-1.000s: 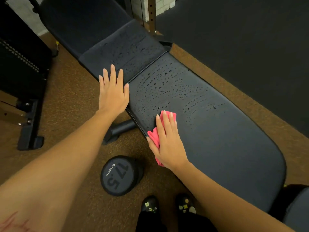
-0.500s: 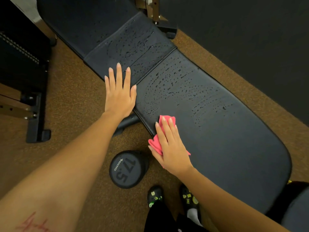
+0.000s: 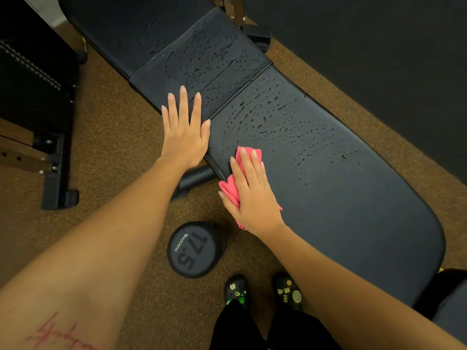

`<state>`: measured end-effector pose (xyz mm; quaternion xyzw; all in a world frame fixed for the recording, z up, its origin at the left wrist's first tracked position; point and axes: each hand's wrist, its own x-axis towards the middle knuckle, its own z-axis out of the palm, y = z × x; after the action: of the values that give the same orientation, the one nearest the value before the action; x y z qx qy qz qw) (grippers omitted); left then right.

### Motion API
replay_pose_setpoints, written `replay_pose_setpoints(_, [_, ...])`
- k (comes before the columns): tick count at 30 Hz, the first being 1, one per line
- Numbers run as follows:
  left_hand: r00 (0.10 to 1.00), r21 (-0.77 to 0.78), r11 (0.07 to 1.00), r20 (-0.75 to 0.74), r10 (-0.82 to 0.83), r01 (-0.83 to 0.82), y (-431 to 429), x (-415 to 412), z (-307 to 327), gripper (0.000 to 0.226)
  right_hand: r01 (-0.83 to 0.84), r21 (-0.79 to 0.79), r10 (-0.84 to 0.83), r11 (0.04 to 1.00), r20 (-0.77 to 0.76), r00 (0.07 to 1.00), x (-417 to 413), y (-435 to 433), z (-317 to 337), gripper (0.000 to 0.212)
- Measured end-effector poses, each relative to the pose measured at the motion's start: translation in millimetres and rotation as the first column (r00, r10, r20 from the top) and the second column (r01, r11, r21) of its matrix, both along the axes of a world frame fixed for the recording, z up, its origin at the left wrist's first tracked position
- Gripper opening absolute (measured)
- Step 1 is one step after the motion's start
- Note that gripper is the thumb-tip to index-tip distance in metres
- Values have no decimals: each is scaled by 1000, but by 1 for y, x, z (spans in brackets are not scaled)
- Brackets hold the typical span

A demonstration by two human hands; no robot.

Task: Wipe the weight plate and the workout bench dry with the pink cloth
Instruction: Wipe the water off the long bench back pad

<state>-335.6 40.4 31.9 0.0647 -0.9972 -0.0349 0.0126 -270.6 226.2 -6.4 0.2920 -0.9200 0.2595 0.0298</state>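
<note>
The right hand (image 3: 252, 195) is pressing the pink cloth (image 3: 230, 189) flat against the near edge of the workout bench (image 3: 353, 210), fingers straight and close together on top of it, not curled round it; crumpled cloth is showing past the fingertips and beside the thumb. The left hand (image 3: 185, 137) is lying open, palm down, fingers straight and slightly spread, across the seam between the bench's two pads, just beside the cloth. Water droplets (image 3: 265, 117) are beading in rows over both pads beyond the hands, while the wide rounded end of the bench is looking smooth and matte. The black weight (image 3: 194, 250), marked 17.5, is standing on the brown speckled floor (image 3: 113, 160) below the hands, near the bench and apart from the cloth. Two black shoes (image 3: 236, 290) are standing just beside the weight, and a black metal frame (image 3: 56, 173) is sitting on the floor at the left.
</note>
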Motion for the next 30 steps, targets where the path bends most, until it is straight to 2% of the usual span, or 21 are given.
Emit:
replay_pose_setpoints(3, [1000, 8, 1000, -2, 3, -3, 0, 0, 1, 57, -20, -12, 20, 1000, -9, 1000, 4, 7, -2, 67])
replay_pose_setpoints(8, [1000, 32, 999, 11, 9, -9, 1, -1, 1, 58, 124, -21, -123, 992, 69, 990, -23, -22, 9, 68])
replay_pose_setpoints(12, [999, 40, 999, 40, 15, -17, 1, -2, 3, 58, 168, 21, -169, 986, 100, 981, -38, -40, 14, 72])
replay_pose_setpoints(17, [999, 47, 999, 44, 20, -22, 1, -1, 4, 58, 9, 75, -7, 997, -27, 1000, 1, -12, 4, 67])
replay_pose_setpoints(20, [999, 41, 999, 47, 17, -18, 2, -1, 4, 58, 9, 90, -5, 996, -47, 999, 7, -6, 0, 66])
replay_pose_setpoints(25, [999, 47, 999, 49, 22, -24, 2, -1, 3, 58, 76, 12, -76, 997, 41, 996, -24, -22, 8, 68])
replay_pose_setpoints(30, [998, 46, 999, 49, 25, -28, 2, -1, 3, 58, 173, -1, -171, 985, 119, 978, -37, -29, 14, 68])
